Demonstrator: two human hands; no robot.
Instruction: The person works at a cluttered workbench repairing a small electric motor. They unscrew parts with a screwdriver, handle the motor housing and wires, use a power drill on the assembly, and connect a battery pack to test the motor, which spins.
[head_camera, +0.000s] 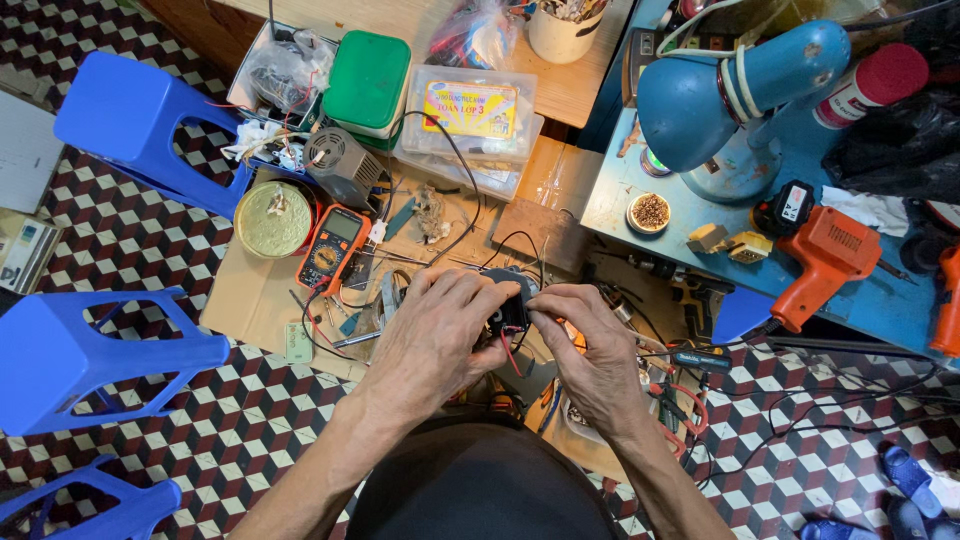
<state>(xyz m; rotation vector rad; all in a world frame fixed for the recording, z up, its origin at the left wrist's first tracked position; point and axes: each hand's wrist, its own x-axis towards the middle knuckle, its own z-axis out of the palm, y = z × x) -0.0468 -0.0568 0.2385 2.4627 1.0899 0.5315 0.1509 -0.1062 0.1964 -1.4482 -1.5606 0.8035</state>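
your left hand (440, 325) & right hand (590, 345) met at frame centre, both w/ fingers closed round a small black part (510, 305) held between them, red & black wires trailing off it. the part sat just above your lap, over the cardboard (250, 290). orange meter (333, 247) lay to the left of yr left hand, near a round tin (273, 219). blue lamp (740, 95) & orange drill (825, 255) were upper right, blue stools (130, 120) at left.

Stools (130, 120), left of frame: blue. Floor (150, 250): red, black and white cube pattern. Multimeter (333, 248), centre left: orange. Box (367, 82), upper centre: green. Lamp (740, 90), upper right: blue. Drill (825, 260), right: orange.
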